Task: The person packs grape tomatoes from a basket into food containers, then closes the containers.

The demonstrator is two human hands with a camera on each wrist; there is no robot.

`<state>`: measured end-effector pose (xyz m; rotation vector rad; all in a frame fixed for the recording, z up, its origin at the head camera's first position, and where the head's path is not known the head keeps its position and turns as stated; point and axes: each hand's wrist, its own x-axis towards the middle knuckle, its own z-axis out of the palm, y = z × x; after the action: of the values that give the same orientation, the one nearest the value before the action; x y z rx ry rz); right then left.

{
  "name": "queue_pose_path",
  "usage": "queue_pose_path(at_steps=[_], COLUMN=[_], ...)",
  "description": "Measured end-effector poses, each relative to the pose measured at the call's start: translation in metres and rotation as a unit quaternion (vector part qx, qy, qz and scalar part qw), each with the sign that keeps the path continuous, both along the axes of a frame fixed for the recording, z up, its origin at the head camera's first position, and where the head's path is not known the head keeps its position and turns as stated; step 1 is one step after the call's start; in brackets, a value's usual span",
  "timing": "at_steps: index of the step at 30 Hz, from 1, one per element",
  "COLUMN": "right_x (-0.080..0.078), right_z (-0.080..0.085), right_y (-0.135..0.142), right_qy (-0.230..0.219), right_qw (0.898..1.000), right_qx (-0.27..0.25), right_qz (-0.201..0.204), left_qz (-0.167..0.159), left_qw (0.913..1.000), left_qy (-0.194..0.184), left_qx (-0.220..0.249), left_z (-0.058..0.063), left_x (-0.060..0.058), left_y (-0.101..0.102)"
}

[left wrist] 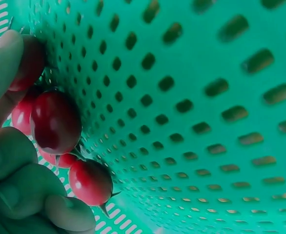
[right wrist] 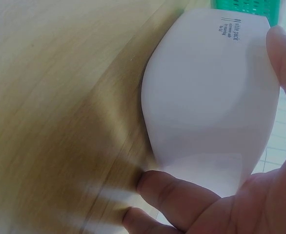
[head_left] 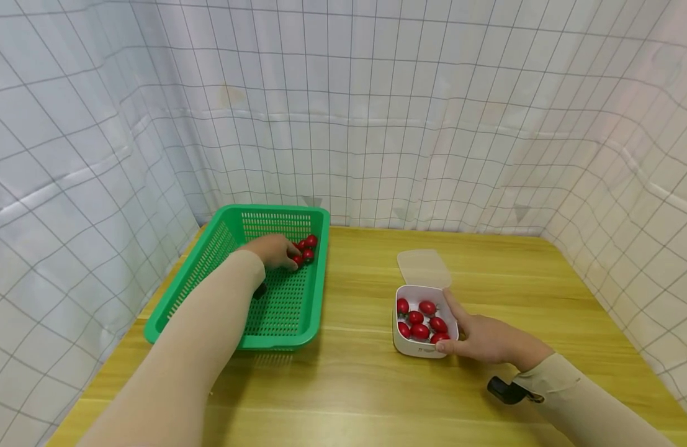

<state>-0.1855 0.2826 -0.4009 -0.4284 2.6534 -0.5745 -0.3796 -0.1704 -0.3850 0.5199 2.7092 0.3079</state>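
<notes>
Inside a green plastic basket (head_left: 276, 342), my left hand (head_left: 272, 251) reaches to the right side, where several red cherry tomatoes (head_left: 309, 254) lie together. The left wrist view shows thumb and finger pinching one cherry tomato (left wrist: 31, 64) near the basket wall, with others bunched just below it. My right hand (head_left: 488, 338) holds a white square container (head_left: 413, 349) by its right side, thumb at the near corner and fingers toward the far one. Several cherry tomatoes (head_left: 419, 332) lie in the container. Printed lettering shows on its white wall (right wrist: 206, 92) in the right wrist view.
A translucent lid (head_left: 424, 267) lies flat on the wooden table (head_left: 365, 397) just behind the container. White curtains with a grid pattern (head_left: 365, 124) enclose the table at the back and both sides. A black wrist device (head_left: 506, 390) hangs under the right sleeve.
</notes>
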Motion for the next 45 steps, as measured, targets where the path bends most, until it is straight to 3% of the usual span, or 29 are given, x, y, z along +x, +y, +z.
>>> queue_pose_path(at_steps=[27,45], right_x=[0.001,-0.001], right_z=[0.0,-0.002], right_y=[0.001,0.0], right_qy=[-0.003,-0.005], right_qw=[1.0,1.0], right_qx=[-0.004,-0.007], right_qz=[-0.001,-0.008], left_qz=[-0.009,-0.01], left_qw=[0.9999,0.9999], left_qy=[-0.001,0.007], left_qx=[-0.005,-0.01], left_z=[0.004,0.004], left_x=[0.011,0.011], left_y=[0.006,0.005])
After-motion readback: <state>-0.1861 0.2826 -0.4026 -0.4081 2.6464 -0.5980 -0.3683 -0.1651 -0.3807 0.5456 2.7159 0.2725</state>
